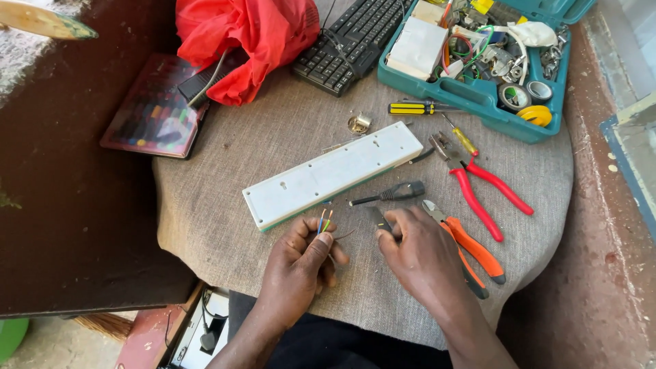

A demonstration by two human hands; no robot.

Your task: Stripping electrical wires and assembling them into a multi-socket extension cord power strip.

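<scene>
My left hand (pixel 304 263) pinches a cable end, from which three thin coloured wires (pixel 324 221) stick up above my fingers. My right hand (pixel 417 249) rests just to the right, fingers curled on a small dark tool (pixel 378 217) whose tip shows by my thumb. A long white power strip (pixel 333 174) lies bottom side up just beyond both hands. Close to my right hand lie a black cable piece (pixel 393 193) and orange-handled pliers (pixel 471 251).
Red-handled pliers (pixel 478 188), a yellow-black screwdriver (pixel 417 108) and a small brass fitting (pixel 359 124) lie on the grey cloth (pixel 225 205). A teal toolbox (pixel 482 96) stands back right, with a black keyboard (pixel 352 41) and a red bag (pixel 246 41) behind.
</scene>
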